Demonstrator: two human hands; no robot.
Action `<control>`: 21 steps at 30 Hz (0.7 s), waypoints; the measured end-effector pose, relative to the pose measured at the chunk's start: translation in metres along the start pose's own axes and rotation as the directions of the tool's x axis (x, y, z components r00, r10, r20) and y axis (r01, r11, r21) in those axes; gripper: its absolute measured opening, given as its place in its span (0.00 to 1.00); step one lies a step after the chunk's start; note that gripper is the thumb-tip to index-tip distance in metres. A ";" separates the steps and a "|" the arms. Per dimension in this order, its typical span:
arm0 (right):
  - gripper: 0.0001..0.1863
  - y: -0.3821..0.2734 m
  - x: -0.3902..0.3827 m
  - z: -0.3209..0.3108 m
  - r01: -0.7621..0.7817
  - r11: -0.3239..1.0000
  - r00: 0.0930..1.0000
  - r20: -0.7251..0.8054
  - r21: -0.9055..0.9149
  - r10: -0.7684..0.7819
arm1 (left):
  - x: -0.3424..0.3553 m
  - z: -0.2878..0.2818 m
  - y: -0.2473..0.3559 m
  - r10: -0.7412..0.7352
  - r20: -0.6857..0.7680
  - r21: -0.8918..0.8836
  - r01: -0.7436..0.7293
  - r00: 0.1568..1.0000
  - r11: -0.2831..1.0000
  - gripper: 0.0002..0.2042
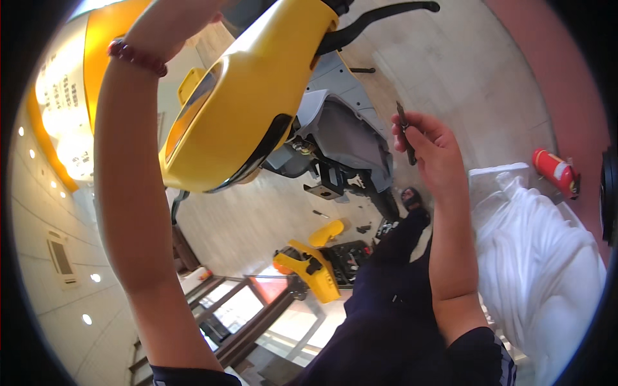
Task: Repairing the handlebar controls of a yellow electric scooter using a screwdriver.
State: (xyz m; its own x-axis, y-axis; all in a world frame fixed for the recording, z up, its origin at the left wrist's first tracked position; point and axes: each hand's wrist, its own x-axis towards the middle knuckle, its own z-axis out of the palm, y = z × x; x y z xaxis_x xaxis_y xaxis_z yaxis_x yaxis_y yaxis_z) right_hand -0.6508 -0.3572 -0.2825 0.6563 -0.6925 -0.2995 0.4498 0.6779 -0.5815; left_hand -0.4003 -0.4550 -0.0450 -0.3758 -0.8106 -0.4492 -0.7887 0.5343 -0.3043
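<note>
My right hand (432,149) is closed in a pinch around a short, dark, pointed screwdriver bit (402,119), held up in the air to the right of a scooter. The scooter's yellow handlebar cover (254,90), with a headlight (196,106) in it, fills the upper middle. My left hand (183,22) reaches up at the left of this cover, near its top; the picture's edge cuts it off and its fingers hardly show. A black brake lever (380,22) sticks out to the right. Below the cover, a grey inner panel (344,132) and a metal bracket (325,186) are exposed.
Yellow body panels (312,270) and a black tray of parts (351,257) lie on the floor beside my legs, with a small tool (320,213) farther off. White sheeting (534,251) covers something at my right, near a red fire extinguisher (555,170).
</note>
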 end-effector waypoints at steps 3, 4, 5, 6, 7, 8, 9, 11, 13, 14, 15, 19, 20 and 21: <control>0.12 -0.021 -0.024 0.016 0.044 0.996 0.999 0.008 -0.083 -0.044 | -0.045 -0.062 0.053 -0.735 -0.092 -0.806 0.383 0.672 0.452 0.09; 0.12 -0.026 -0.032 0.019 0.056 0.992 0.998 -0.001 -0.114 -0.056 | -0.064 -0.055 0.056 -0.600 -0.192 -0.855 0.168 0.777 0.491 0.10; 0.12 -0.034 -0.038 0.027 0.054 0.992 0.998 0.028 -0.110 -0.052 | -0.091 -0.052 0.062 -0.466 -0.310 -0.859 -0.035 0.829 0.510 0.12; 0.12 -0.041 -0.042 0.037 0.053 0.993 0.997 0.053 -0.107 -0.048 | -0.105 -0.059 0.096 -0.638 -0.150 -0.988 -0.139 0.755 0.068 0.09; 0.11 -0.050 -0.046 0.051 0.072 0.993 0.994 0.087 -0.091 -0.064 | -0.126 -0.056 0.117 -0.609 -0.110 -0.943 -0.276 0.785 -0.185 0.06; 0.11 -0.058 -0.051 0.062 0.085 0.990 0.991 0.112 -0.115 -0.072 | -0.140 -0.043 0.136 -0.558 -0.257 -0.802 -0.496 0.789 -0.333 0.08; 0.11 -0.066 -0.056 0.072 0.055 0.989 0.991 0.132 -0.136 -0.037 | -0.154 -0.040 0.165 -0.619 -0.090 -0.769 -0.450 0.780 -0.454 0.10; 0.10 -0.077 -0.064 0.086 0.012 0.984 0.983 0.184 -0.176 0.021 | -0.168 -0.009 0.215 -0.576 0.063 -0.694 -0.379 0.815 -0.612 0.10; 0.10 -0.086 -0.072 0.097 -0.027 0.974 0.972 0.220 -0.223 0.077 | -0.177 0.018 0.260 -0.538 0.194 -0.485 -0.396 0.820 -0.779 0.14; 0.10 -0.089 -0.077 0.100 -0.070 0.968 0.965 0.230 -0.242 0.128 | -0.179 0.023 0.274 -0.513 0.278 -0.366 -0.404 0.812 -0.838 0.15; 0.10 -0.087 -0.080 0.101 -0.094 0.966 0.959 0.237 -0.239 0.152 | -0.181 0.029 0.282 -0.535 0.262 -0.360 -0.433 0.803 -0.826 0.15; 0.11 -0.083 -0.101 0.120 -0.201 0.950 0.931 0.255 -0.241 0.262 | -0.198 0.042 0.305 -0.550 0.217 -0.031 -0.558 0.806 -0.829 0.13; 0.11 -0.083 -0.107 0.126 -0.197 0.942 0.922 0.274 -0.272 0.272 | -0.201 0.044 0.305 -0.574 0.152 0.050 -0.586 0.805 -0.808 0.11; 0.11 -0.081 -0.113 0.133 -0.233 0.937 0.905 0.294 -0.260 0.306 | -0.204 0.046 0.304 -0.605 0.110 0.067 -0.613 0.789 -0.787 0.09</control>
State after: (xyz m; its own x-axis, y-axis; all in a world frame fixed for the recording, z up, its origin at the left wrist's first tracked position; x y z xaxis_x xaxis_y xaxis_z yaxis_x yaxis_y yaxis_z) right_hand -0.6806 -0.3008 -0.1005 0.9101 -0.3467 -0.2270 0.1115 0.7325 -0.6716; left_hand -0.5410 -0.1164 -0.0847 0.2342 -0.9359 -0.2631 0.8837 0.0922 0.4589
